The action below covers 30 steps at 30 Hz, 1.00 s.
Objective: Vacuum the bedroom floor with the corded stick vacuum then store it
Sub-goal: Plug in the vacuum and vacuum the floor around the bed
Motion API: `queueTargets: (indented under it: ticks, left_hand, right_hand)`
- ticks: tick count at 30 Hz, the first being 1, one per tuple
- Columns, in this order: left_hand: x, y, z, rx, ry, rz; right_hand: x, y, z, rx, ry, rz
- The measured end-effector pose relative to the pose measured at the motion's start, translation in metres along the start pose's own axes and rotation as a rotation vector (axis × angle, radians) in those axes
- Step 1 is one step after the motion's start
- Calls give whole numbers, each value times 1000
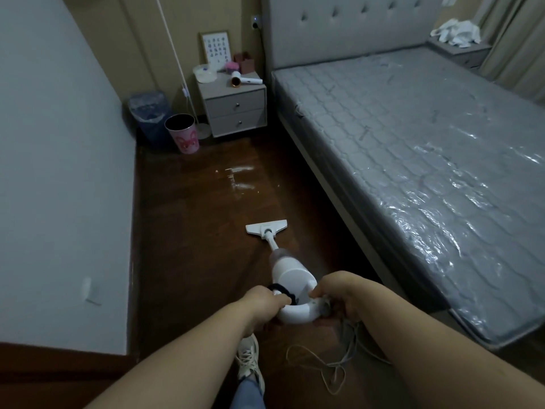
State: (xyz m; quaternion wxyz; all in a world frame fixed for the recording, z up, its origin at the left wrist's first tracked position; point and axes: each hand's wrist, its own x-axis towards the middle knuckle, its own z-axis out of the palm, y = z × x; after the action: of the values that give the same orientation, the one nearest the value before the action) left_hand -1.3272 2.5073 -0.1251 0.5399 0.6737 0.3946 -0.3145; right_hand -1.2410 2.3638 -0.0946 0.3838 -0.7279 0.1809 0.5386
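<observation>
Both hands grip the looped white handle of the vacuum (290, 273), close together but not touching. The left hand (267, 301) curls round the handle's left side, next to a black band wrapped there; the right hand (339, 293) curls round the right side, where the cord (333, 364) leaves the handle. The vacuum slants away from the hands, forward and slightly left, with its body just beyond the knuckles and its thin tube running down to the head (266, 226). The head lies flat on the dark wooden floor (188, 231), in the strip between the bed (413, 160) on the right and a pale wall (59, 172) on the left. The cord falls from the handle in loose loops onto the floor below the right forearm, beside a shoe (250, 361).

Farther along the floor, past the head, a bright patch and a few small pale specks (239, 177) show. At the far end stands a nightstand (234, 109) with a hair dryer (244, 78) on top, and left of it a pink bin (182, 133) in front of a blue bin (149, 113). The mattress is wrapped in clear plastic.
</observation>
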Motion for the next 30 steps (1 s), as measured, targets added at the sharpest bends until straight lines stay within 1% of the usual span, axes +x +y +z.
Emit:
queueTargets:
  ticks: [5, 9, 15, 22, 25, 30]
  left_hand:
    - [11, 4, -32, -20, 4, -16]
    - [35, 14, -62, -39, -5, 12]
    - [77, 53, -114, -32, -13, 11]
    - [112, 104, -185, -50, -4, -1]
    - [125, 117, -211, -46, -9, -4]
    - [137, 127, -235, -75, -7, -8]
  right_hand:
    - [19, -28, 20, -68, 4, 7]
    - [43, -62, 32, -120, 7, 18]
    - [78, -133, 40, -129, 51, 25]
    - [104, -224, 56, -122, 50, 17]
    - [114, -254, 65, -143, 45, 22]
    - [131, -280, 75, -179, 49, -9]
